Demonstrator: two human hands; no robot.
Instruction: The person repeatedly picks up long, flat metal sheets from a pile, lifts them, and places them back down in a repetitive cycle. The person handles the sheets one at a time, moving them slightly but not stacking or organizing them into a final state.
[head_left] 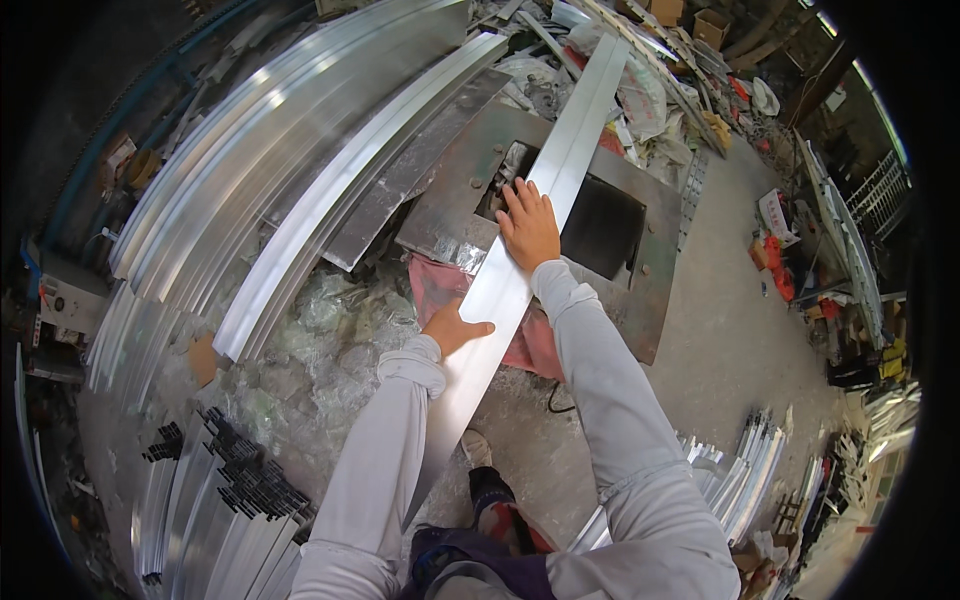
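Observation:
A long, flat silvery aluminium profile (505,290) lies slantwise across a worn steel machine table (460,185), running from the lower middle to the top right. My left hand (452,330) grips its left edge, thumb on top and fingers hidden at the side. Farther along, my right hand (530,228) rests on the upper face with fingers stretched out. Right of the profile, a dark rectangular plate or opening (603,228) shows in the tabletop. Pink sheeting (432,285) hangs at the table's near side.
Stacked aluminium profiles (290,120) fill the left, with another long bundle (330,190) beside the table. Crumpled clear plastic (345,310) covers the floor there. More profiles stand at lower left (220,500) and lower right (745,475). Scrap and bags (640,90) lie beyond the table.

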